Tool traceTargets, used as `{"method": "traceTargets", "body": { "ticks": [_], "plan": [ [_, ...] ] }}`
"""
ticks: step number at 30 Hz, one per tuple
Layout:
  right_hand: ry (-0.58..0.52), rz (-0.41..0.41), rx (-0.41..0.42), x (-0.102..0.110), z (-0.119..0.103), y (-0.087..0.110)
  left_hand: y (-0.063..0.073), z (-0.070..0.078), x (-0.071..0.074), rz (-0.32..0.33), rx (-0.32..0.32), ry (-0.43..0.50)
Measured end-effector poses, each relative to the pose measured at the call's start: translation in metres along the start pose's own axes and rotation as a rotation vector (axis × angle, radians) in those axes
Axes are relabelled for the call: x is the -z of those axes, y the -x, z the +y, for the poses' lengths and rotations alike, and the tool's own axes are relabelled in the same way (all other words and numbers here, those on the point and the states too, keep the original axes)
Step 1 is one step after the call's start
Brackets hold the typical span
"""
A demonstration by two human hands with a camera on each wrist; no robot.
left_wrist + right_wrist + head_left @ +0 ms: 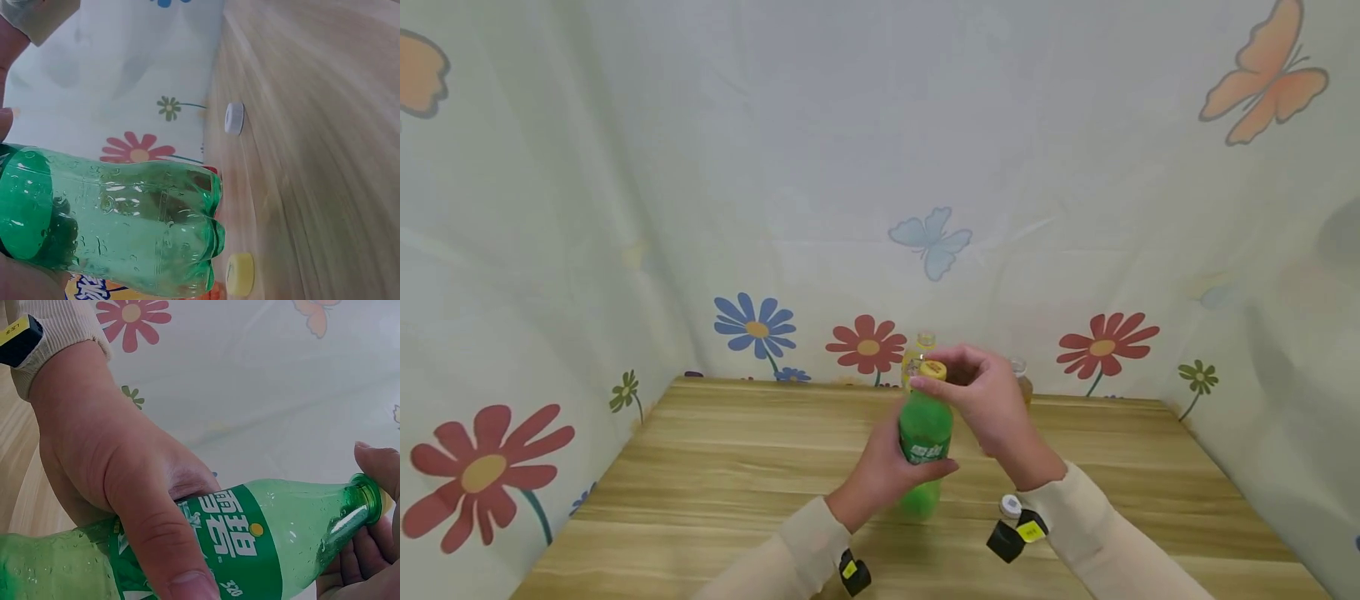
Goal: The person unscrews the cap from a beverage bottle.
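While your left hand (883,462) wraps round the label of the green Sprite bottle (927,417), your right hand (992,402) pinches a yellow cap (933,368) at its mouth; you cannot tell from these views whether the threads are engaged. Your bottle is in front of you over the middle of the wooden table (737,450), its long axis close to vertical, neck up and base toward the tabletop, though both wrist views show it lying sideways. Whether the base touches the wood is unclear. From the left wrist you get what the head view hides: a second yellow cap (240,275) on the table near the base, and part of an orange label (90,287) behind the bottle. From the right wrist you can read the white Chinese lettering on the dark green label (228,534) and see the neck's ring between your fingers. Your bottle is thin, translucent plastic with beads of liquid on its wall, a tapering shoulder and a lobed base. The head view alone gives you the necks of two clear bottles, one yellow-labelled (926,340) and one brownish (1020,368). Near your right cuff lies a white cap (1011,505), ridged round its side.
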State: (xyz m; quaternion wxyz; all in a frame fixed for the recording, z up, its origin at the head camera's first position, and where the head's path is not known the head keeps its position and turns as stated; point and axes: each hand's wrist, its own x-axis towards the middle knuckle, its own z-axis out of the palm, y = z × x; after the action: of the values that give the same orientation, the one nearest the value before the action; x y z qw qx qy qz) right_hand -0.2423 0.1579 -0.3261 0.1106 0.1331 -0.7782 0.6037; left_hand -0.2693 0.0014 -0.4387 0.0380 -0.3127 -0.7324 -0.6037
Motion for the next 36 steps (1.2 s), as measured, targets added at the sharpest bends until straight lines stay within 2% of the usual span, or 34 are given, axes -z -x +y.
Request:
{"method": "traceTargets", "body": {
  "ticks": [7, 14, 36],
  "plan": [
    [-0.026, 0.010, -0.007, 0.0004, -0.0006, 0.0055, 0.0033, 0.0015, -0.0048, 0.005, -0.005, 0.000],
    [-0.022, 0.030, -0.011, -0.0005, -0.0032, 0.0077, 0.0040, 0.0035, -0.0079, 0.009, -0.041, 0.035],
    [-0.046, 0.064, -0.002, -0.0038, -0.0053, 0.0090, 0.0037, 0.0038, -0.0076, -0.025, -0.022, 0.060]
  ]
}}
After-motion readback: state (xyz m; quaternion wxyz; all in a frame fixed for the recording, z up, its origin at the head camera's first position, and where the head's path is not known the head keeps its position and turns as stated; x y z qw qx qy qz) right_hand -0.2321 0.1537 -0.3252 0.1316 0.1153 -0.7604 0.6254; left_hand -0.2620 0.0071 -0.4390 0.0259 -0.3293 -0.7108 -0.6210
